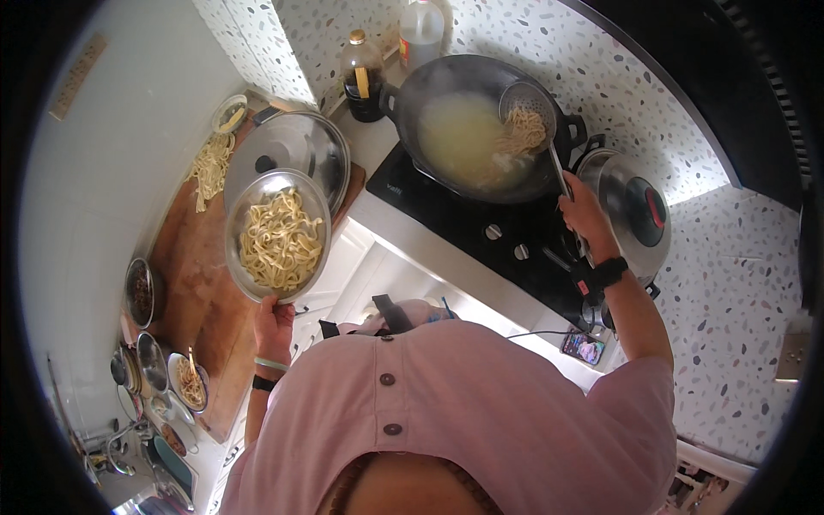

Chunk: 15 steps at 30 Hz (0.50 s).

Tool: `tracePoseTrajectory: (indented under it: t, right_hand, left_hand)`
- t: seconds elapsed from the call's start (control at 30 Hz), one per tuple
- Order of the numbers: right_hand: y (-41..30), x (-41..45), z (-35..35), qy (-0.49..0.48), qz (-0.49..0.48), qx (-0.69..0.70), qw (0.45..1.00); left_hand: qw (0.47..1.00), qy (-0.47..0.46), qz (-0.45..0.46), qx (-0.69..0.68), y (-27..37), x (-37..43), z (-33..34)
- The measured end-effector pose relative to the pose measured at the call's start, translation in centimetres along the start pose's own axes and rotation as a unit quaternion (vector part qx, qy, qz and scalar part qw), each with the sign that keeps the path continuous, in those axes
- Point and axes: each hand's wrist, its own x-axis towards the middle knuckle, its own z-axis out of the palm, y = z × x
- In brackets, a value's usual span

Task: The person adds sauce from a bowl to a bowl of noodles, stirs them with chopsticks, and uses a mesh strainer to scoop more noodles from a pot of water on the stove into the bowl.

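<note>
My left hand (275, 328) grips the near rim of a metal bowl (233, 257) that holds pale noodles (282, 243). The bowl is tilted towards me, in front of a large pan lid (315, 138). Out over the cooktop, my right hand (587, 209) is closed around the handle of a perforated metal skimmer (533, 96). In the skimmer lies a clump of brownish noodles (524, 131), low over the cloudy liquid (457, 138) of a black wok (470, 67). Whether its lower edge touches the liquid, I cannot tell.
The wok stands on a black cooktop (438, 187), beside a lidded pot (618, 187). Behind are a dark-liquid bottle (362, 80) and a clear jug (421, 38). Loose noodles (212, 167) lie on the wooden board (193, 277). A phone (582, 347) rests at the counter's right end.
</note>
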Motion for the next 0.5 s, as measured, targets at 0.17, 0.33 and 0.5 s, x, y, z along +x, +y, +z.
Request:
tracePoseTrajectory:
  t: [0.17, 0.33, 0.5]
  right_hand:
    - [0.5, -2.0, 0.8, 0.016, -0.082, -0.192, 0.978]
    - [-5.1, -4.3, 0.2, -0.128, 0.143, 0.218, 0.957]
    - [-7.2, -4.5, 2.1, -0.161, 0.173, 0.364, 0.901]
  left_hand:
    - [0.999, 0.0, -0.019, 0.038, -0.9, -0.9, 0.5]
    - [0.997, -0.028, -0.023, 0.068, -0.7, -1.4, 1.2]
    - [0.993, -0.073, -0.022, 0.09, -0.4, -1.4, 1.4]
